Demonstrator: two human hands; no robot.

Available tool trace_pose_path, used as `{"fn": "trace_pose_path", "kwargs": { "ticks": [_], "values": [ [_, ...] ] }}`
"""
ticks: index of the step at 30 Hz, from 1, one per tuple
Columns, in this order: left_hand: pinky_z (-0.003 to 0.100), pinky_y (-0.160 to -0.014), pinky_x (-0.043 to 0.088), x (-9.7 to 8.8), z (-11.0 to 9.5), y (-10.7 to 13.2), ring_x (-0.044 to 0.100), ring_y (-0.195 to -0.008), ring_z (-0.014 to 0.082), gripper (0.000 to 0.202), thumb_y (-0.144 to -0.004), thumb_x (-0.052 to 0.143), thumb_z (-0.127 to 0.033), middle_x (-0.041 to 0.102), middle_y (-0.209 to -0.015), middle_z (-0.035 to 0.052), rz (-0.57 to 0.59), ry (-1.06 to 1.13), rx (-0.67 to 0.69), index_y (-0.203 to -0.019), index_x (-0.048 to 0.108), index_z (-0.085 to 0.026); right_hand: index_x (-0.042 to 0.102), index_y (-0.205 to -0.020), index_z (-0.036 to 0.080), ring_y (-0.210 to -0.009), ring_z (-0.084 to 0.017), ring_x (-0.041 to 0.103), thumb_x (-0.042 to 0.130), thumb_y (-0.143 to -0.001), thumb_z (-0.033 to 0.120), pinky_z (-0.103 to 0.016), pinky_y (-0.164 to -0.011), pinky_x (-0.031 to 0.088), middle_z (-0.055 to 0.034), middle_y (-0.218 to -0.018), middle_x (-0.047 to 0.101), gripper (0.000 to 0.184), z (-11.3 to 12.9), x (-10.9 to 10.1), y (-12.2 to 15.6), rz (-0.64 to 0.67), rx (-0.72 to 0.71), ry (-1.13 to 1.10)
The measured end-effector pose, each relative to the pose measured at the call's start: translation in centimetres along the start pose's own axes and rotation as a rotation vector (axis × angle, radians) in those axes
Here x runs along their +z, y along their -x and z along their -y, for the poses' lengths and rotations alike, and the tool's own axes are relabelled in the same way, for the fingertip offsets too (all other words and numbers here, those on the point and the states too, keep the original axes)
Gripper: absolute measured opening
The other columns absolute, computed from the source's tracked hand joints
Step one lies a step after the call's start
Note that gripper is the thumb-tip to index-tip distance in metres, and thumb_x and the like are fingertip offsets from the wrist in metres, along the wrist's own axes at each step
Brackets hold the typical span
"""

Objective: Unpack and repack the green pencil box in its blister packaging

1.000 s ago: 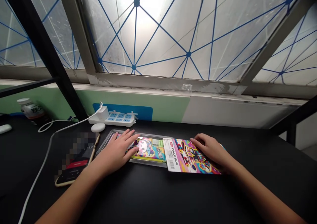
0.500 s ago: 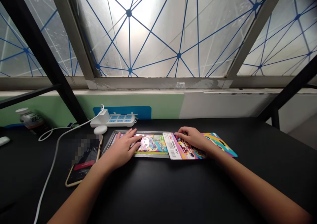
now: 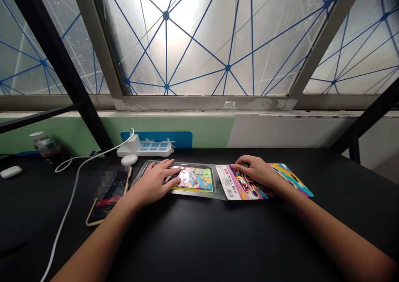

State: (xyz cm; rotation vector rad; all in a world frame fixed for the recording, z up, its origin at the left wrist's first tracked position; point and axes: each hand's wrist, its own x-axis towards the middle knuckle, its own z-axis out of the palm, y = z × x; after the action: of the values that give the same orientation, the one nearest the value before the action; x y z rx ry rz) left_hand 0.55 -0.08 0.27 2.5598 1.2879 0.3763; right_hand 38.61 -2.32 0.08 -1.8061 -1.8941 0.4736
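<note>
A colourful pencil box (image 3: 199, 179) with a cartoon figure lies in a clear plastic tray (image 3: 218, 192) on the black table (image 3: 199, 240). My left hand (image 3: 156, 182) rests flat on the box's left half, fingers spread. To the right lies a bright printed card (image 3: 280, 182) labelled "PENCIL BOX". My right hand (image 3: 255, 173) lies flat on that card, fingers stretched out toward its left end. The card's left edge sits at the tray's right end, slightly apart from the box.
A phone (image 3: 109, 192) lies left of the tray with a white cable (image 3: 71, 190) running past it. Behind stand a white power strip (image 3: 146, 149), a small white oval object (image 3: 129, 159) and a bottle (image 3: 48, 145). A white earbud case (image 3: 11, 172) sits far left.
My right hand has slid the printed card to the right, away from the pencil box, opening a gap. The left hand has stayed on the box. The camera view has shifted a little.
</note>
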Motion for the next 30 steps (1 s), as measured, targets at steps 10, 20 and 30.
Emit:
{"fn": "trace_pose_path", "kwargs": {
  "ticks": [10,20,30],
  "values": [
    [0.068,-0.114,0.019,0.9,-1.3,0.0,0.031,-0.146,0.0382,0.049,-0.096,0.048,-0.055,0.041,-0.156,0.0121,-0.028,0.019,-0.013,-0.137,0.06,-0.029,0.069,-0.08,0.024,-0.082,-0.024,0.066,0.056,-0.086,0.062,-0.033,-0.072,0.048,-0.0046,-0.09,0.075,0.041,2.0,1.4,0.8,-0.036,0.026,0.011],
    [0.058,-0.118,0.021,1.2,-6.0,0.3,0.032,-0.146,0.0346,0.048,-0.095,0.05,-0.058,0.045,-0.154,0.0068,-0.077,0.511,0.042,-0.133,0.061,-0.03,0.066,-0.08,0.024,-0.088,-0.026,0.064,0.052,-0.088,0.061,-0.035,-0.076,0.046,-0.0073,-0.094,0.072,0.04,2.8,2.2,1.2,-0.023,0.022,0.039],
    [0.046,-0.112,0.037,0.7,-1.7,-1.0,0.053,-0.131,0.0284,0.046,-0.098,0.044,-0.056,0.064,-0.133,0.011,-0.53,1.033,-0.198,-0.116,0.064,-0.018,0.069,-0.1,0.026,-0.09,-0.026,0.066,0.062,-0.08,0.066,-0.032,-0.076,0.05,-0.0037,-0.102,0.073,0.045,0.8,-0.6,1.5,0.196,-0.008,-0.013]
  ]
}}
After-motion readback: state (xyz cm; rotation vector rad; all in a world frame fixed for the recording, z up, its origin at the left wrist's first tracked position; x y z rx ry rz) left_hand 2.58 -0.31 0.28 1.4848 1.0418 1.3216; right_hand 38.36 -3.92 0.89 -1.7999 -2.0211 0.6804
